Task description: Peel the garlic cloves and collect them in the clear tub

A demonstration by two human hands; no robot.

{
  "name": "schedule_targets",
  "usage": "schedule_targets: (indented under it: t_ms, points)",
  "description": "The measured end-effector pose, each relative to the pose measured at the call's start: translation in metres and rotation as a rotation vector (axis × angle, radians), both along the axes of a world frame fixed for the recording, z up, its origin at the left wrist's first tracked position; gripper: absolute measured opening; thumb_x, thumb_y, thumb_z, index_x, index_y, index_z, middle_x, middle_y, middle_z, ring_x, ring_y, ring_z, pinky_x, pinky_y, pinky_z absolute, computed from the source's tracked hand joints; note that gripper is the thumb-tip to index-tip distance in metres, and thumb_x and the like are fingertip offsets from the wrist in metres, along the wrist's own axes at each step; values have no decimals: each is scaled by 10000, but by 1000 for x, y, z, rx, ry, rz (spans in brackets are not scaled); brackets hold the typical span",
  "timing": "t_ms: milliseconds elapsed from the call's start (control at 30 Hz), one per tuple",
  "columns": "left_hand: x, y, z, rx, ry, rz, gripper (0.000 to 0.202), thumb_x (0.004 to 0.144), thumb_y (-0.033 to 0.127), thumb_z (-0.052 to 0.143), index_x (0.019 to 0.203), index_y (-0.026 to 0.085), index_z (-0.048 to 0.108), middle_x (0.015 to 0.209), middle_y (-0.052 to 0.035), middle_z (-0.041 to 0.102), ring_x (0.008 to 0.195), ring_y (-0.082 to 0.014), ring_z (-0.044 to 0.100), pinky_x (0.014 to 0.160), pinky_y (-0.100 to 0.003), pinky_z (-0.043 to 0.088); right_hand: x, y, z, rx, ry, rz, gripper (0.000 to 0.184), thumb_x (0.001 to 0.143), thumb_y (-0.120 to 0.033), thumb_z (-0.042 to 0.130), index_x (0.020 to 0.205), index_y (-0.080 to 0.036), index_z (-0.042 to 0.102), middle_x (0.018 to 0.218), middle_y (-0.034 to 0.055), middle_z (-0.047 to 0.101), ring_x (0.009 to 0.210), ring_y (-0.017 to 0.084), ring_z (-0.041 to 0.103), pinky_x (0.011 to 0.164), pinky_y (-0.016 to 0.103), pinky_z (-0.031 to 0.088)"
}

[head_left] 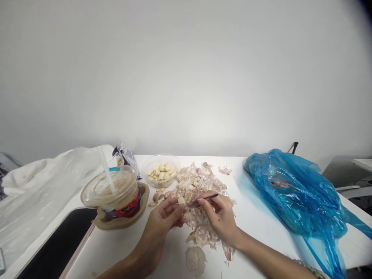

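We worked at a white table (261, 217) set against a plain, pale grey wall (186, 77), which filled the upper view and was softly lit, brightest just above the table's far edge. At far right we saw dark floor (337, 170) and the corner of a second white desk (363, 162).

- The white tabletop (261, 217) runs from left to right, up to a plain wall.
- A big heap of garlic skins (197, 180) lies in the middle.
- A clear bowl (160, 183) of peeled garlic sits just behind it, to the left.
- A few unpeeled cloves (158, 196) lie in front of the bowl.
- A drink cup (116, 192) with a straw stands in a brown holder (122, 223).
- A small packet (126, 155) is behind the cup.
- A blue plastic bag (296, 193) lies on the right.
- A white cloth (43, 182) and a flat black thing (58, 244) are on the left.
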State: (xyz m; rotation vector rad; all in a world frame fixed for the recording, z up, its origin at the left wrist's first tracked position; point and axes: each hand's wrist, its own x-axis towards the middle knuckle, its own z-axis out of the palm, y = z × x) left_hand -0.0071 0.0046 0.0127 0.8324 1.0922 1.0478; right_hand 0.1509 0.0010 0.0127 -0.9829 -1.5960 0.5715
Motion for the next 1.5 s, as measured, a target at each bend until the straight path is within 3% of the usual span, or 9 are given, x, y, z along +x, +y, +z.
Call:
schedule_targets:
  t_ms: [533,833,1033,1500]
  points:
    - [-2,4,-2,-42,-4,36,399,620,270,712,949,159,517,643,23,617,540,-86,499,549,-199,417,2,2,2,13,11,-54,118,824,-192,521,764,-158,616,679,39,656,629,149,617,600,247,484]
    - [0,1,1,-39,-40,-35,287,647,271,688,878,168,551,692,-16,663,552,-107,542,547,-220,432,2,3,2,16,-23,-24,123,834,-187,505,785,-167,616,678,22,658,638,139,622,612,237,478]
    - [-1,1,0,21,-58,-130,130,707,286,634,720,164,592,747,-40,674,557,-101,538,544,-219,419,1,1,3,53,-72,-3,133,837,-190,495,789,-178,618,679,21,656,670,148,623,638,248,478]
    - [-1,-4,5,68,-3,-184,151,708,278,633,643,156,571,568,10,586,555,-108,499,544,-217,387,1,1,1,79,-110,34,130,838,-183,498,821,-180,627,708,27,642,679,147,609,647,253,481]
